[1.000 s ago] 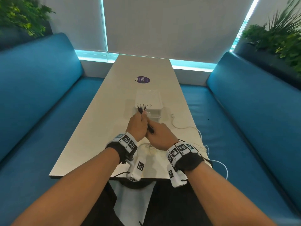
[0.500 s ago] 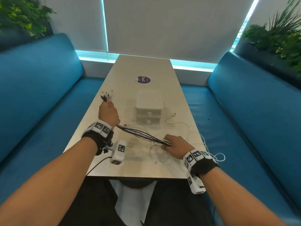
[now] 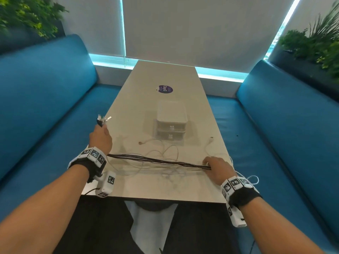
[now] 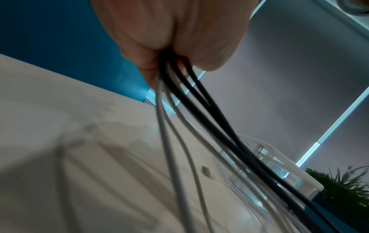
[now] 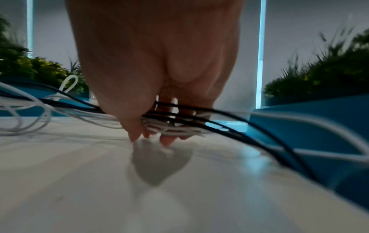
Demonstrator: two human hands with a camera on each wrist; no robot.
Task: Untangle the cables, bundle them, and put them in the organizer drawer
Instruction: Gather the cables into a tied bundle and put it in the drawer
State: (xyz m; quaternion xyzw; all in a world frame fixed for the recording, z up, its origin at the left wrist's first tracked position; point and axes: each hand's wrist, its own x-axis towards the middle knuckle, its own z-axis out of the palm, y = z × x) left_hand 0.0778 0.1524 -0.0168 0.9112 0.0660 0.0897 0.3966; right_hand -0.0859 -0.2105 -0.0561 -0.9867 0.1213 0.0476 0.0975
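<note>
From the head view, the left hand (image 3: 100, 136) grips one end of the cables (image 3: 157, 160), with the plugs (image 3: 103, 119) sticking up past its fist. The right hand (image 3: 217, 168) holds the same cables low by the right edge of the bench (image 3: 150, 77). A second ago both hands were close together in front of the organizer (image 3: 171, 121). Now they are far apart, so the dark cables are pulled out in a long line between them. That looks like combing out the knots. White cables (image 3: 165, 149) still lie in loose loops on the bench, so the untangling is not done. Both drawers look closed.

From the left wrist, the left hand (image 4: 175, 31) is a tight fist around black and white cables (image 4: 199, 110) that hang down from it.

From the right wrist, the right hand (image 5: 155, 71) has its fingers (image 5: 165, 138) curled round the cables (image 5: 179, 119), with the tips close to the bench (image 5: 99, 189). More white loops (image 5: 24, 119) lie off to one side.
</note>
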